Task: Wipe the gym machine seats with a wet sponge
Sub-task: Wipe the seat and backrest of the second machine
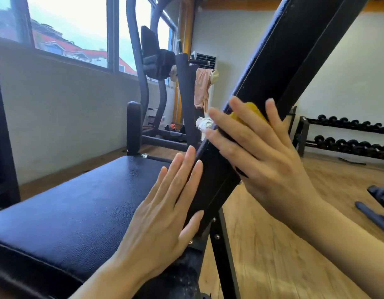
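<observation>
Right hand (258,152) flattens splayed fingers on the yellow sponge (250,113) against the raised backrest (284,67); left hand (165,214), fingers straight, braces it below.

No text, label, brand or number can be read anywhere in this view. The black padded bench (78,203) shows only plain, unmarked upholstery.

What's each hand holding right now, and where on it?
The right hand presses a yellow sponge flat against the tilted backrest, fingers spread over it. The left hand grips nothing; it rests flat on the backrest's lower edge.
</observation>
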`<control>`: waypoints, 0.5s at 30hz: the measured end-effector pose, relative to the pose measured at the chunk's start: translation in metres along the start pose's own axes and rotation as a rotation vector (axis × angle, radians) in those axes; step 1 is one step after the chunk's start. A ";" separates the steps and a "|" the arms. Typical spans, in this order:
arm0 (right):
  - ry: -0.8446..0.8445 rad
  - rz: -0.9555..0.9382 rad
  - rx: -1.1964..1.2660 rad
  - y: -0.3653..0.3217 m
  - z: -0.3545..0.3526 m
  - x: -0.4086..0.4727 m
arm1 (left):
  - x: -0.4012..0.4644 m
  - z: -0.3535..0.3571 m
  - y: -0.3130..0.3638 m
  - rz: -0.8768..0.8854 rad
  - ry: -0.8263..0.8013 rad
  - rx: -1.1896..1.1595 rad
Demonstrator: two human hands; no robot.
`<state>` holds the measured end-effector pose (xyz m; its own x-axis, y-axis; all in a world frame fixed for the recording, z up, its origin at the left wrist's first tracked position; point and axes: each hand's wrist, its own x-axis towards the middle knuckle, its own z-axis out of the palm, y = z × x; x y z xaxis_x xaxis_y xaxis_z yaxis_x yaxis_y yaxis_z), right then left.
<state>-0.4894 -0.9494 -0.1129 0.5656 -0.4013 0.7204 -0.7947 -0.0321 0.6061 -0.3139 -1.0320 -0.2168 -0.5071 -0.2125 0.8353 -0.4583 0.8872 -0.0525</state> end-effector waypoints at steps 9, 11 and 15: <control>-0.050 -0.096 0.044 -0.029 0.018 -0.024 | -0.015 -0.006 -0.013 -0.052 -0.084 -0.054; -0.058 -0.113 0.012 -0.016 0.011 -0.021 | -0.017 -0.006 -0.013 -0.053 -0.096 -0.057; 0.082 0.159 0.106 -0.031 0.014 0.008 | -0.016 -0.007 -0.012 -0.064 -0.092 -0.081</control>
<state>-0.4638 -0.9641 -0.1305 0.4438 -0.3336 0.8317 -0.8917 -0.0723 0.4468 -0.2956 -1.0363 -0.2261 -0.5454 -0.3035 0.7813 -0.4332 0.9001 0.0472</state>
